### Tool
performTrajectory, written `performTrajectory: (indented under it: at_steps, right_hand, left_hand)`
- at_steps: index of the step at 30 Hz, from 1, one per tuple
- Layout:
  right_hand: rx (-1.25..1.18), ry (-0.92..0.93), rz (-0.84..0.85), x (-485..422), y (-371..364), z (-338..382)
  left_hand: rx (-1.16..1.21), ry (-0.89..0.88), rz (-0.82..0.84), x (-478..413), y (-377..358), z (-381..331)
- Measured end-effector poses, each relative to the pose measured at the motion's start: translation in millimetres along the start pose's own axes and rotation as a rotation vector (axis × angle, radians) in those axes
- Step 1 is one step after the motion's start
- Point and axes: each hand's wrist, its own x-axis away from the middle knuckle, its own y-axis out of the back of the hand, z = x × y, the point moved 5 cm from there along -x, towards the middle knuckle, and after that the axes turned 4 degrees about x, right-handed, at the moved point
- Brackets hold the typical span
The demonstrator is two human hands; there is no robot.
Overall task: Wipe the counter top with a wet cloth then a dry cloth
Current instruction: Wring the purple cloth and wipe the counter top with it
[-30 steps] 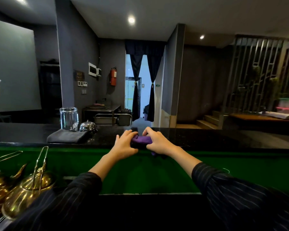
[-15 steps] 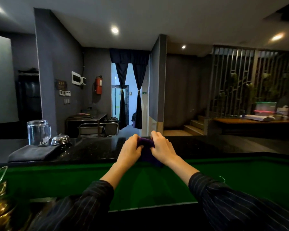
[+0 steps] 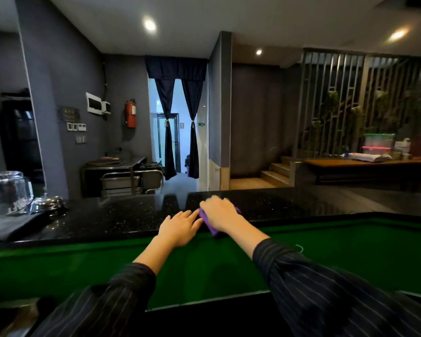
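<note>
A black speckled counter top (image 3: 122, 215) runs across the middle of the view above a green panel. My right hand (image 3: 220, 212) lies palm down on a purple cloth (image 3: 210, 224) at the counter's near edge, covering most of it; a corner hangs over the edge. Just left of it my left hand (image 3: 180, 226) rests flat, fingers together, with its fingertips touching the cloth's left side. A folded dark grey cloth (image 3: 7, 227) lies on the counter at the far left.
Upside-down glasses (image 3: 6, 193) and a metal dome bell (image 3: 48, 204) stand on the counter's left end beside the grey cloth. The green panel (image 3: 350, 251) drops below the counter edge. The counter's right stretch (image 3: 326, 203) carries nothing visible.
Both hands were bunched around the purple cloth; now my right hand presses it flat on the counter and my left hand has let go. The camera has swung to the right.
</note>
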Motion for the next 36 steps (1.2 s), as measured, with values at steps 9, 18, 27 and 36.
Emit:
performTrajectory:
  at_steps: [9, 18, 27, 36]
  right_hand:
    - [-0.225, -0.029, 0.222, -12.1, -44.9, -54.2]
    - [-0.287, -0.359, 0.359, -52.0, -80.2, -146.6]
    - [-0.275, -0.077, 0.265, -107.2, -66.2, -33.7]
    - [-0.264, 0.148, 0.226, -47.5, -68.4, -125.4]
  left_hand:
    - [0.006, 0.065, -0.188, -11.8, 12.6, -11.4]
    - [-0.033, 0.022, -0.105, -21.2, -5.9, -3.0]
    - [-0.124, 0.042, 0.027, -22.9, -6.4, -5.5]
    - [-0.092, 0.092, 0.072, -23.5, -6.2, -5.2]
